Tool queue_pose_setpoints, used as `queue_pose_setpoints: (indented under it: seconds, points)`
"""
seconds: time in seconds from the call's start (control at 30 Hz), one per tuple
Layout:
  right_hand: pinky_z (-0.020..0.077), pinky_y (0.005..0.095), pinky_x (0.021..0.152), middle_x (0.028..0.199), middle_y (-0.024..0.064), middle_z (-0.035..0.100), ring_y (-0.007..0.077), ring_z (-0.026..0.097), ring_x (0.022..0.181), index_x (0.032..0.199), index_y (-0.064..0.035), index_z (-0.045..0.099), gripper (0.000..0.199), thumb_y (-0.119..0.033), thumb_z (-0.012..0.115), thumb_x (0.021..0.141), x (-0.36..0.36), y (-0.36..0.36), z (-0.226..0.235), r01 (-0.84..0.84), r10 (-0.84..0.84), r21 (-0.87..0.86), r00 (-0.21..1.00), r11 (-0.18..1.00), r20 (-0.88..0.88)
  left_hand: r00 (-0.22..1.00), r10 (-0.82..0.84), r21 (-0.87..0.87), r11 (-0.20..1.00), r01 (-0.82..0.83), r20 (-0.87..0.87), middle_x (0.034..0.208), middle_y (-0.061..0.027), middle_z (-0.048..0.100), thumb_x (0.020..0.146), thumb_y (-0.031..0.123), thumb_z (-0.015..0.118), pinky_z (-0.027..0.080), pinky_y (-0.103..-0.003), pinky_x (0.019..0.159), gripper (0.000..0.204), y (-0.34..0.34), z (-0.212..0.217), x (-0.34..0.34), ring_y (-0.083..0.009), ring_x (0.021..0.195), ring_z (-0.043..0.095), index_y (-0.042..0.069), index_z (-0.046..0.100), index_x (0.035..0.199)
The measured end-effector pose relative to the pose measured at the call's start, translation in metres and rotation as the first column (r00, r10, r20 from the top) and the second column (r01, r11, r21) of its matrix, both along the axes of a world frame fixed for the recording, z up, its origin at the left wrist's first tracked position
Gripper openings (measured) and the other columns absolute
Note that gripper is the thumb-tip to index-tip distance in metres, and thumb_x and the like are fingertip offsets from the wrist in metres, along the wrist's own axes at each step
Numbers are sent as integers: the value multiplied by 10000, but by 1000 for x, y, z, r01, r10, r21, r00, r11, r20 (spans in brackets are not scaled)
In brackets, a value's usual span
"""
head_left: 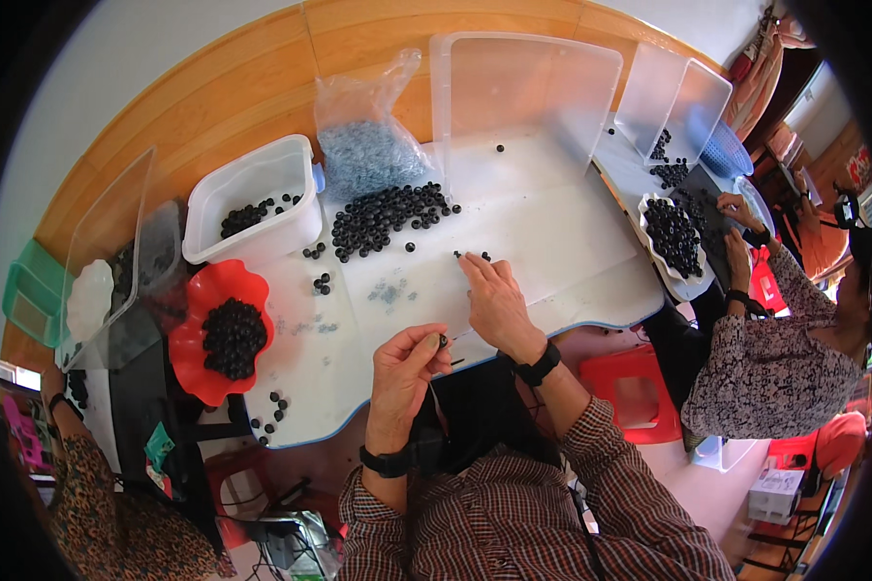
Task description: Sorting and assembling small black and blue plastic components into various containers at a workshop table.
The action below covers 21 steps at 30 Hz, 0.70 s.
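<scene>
My left hand (406,373) is closed, pinching a small black bead-like piece (443,341) between thumb and fingers near the table's front edge. Ahead and to the right, my right hand (499,302) reaches over the white table (562,223) with its fingers stretched out. Its fingertips are at a couple of loose black pieces (485,258); whether one is gripped is hard to see. Beyond my hands lies a spread pile of the same black pieces (383,218). Tiny clear bluish pieces (390,290) are scattered on the table in front of that pile.
A red scalloped bowl (192,334) of black pieces and a white tub (254,155) stand left. Behind the pile sits a clear bag (368,145) of bluish pieces. An upright translucent bin (523,97) stands at the back. People work at both sides; a red stool (639,387) is right.
</scene>
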State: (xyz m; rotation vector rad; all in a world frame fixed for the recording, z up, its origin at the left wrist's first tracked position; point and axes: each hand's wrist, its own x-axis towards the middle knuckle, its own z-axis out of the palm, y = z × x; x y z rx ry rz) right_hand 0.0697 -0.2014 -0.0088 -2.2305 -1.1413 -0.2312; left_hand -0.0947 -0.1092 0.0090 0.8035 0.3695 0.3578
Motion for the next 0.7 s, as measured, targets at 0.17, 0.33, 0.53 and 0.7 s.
queue_pose_setpoints:
  seconds: [0.17, 0.33, 0.53, 0.7]
  points:
    - [450, 422, 893, 1178, 117, 590, 344, 525, 1044, 1169, -19, 578, 399, 83, 528, 786, 17, -4, -7, -124, 150, 124, 961, 984, -232, 1000, 7, -11, 1000, -7, 5, 911, -116, 671, 954, 63, 565, 527, -255, 656, 196, 2, -3, -3, -128, 693, 616, -46, 635, 1100]
    - [454, 438, 883, 1119, 163, 595, 374, 529, 1034, 1122, 7, 583, 345, 86, 529, 791, 21, -5, 0, 74, -19, 227, 972, 971, -236, 1000, 18, -9, 1000, -18, 3, 914, -113, 670, 954, 66, 567, 525, -253, 652, 194, 3, -4, -5, -126, 696, 615, -45, 636, 1097]
    - [460, 444, 865, 1075, 197, 593, 391, 534, 1019, 1071, 22, 586, 286, 68, 547, 792, 26, -10, -4, 43, -23, 123, 987, 991, -159, 1000, 21, -22, 1000, -21, -4, 918, -112, 668, 954, 73, 571, 522, -250, 650, 200, 3, -6, -7, -121, 702, 612, -44, 633, 1103]
    - [485, 426, 806, 997, 182, 608, 356, 580, 914, 1015, 20, 608, 222, 52, 562, 801, 23, -8, -3, 63, -16, 200, 974, 978, -225, 999, 35, -50, 998, -35, -1, 919, -110, 668, 953, 76, 575, 515, -245, 649, 199, 3, -7, -8, -116, 710, 610, -42, 637, 1100]
